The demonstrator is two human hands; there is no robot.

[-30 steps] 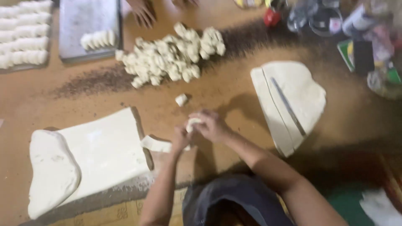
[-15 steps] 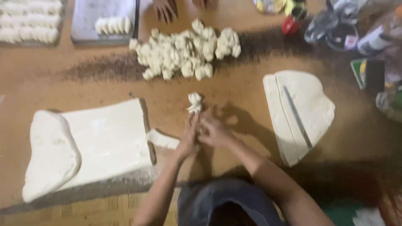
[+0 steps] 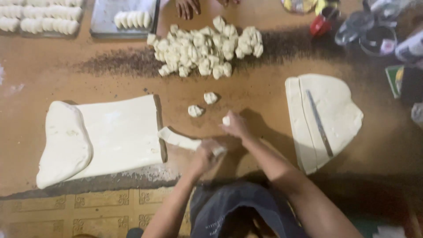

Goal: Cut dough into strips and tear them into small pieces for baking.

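Dough work looks roughly midway, judging by the table: a heap of cut dough pieces (image 3: 205,48) sits at upper centre, two loose pieces (image 3: 210,97) (image 3: 194,110) lie just below it, and shaped rolls fill a grey tray (image 3: 102,17) and another tray (image 3: 39,17) at the upper left. Much remains uncut: a large folded dough sheet (image 3: 101,136) at the left and a rounded dough slab (image 3: 324,117) at the right, with a long knife (image 3: 319,123) resting on it. The left hand (image 3: 203,158) closes its fingers around the end of a dough strip (image 3: 178,139) that runs off the sheet's right edge. The right hand (image 3: 235,125) pinches a small dough lump (image 3: 226,120) between fingertips. Open brown table (image 3: 260,94) lies between the hands and the heap; containers (image 3: 365,31) crowd the upper right corner. Another person's hand (image 3: 187,8) rests at the top edge beside the grey tray.
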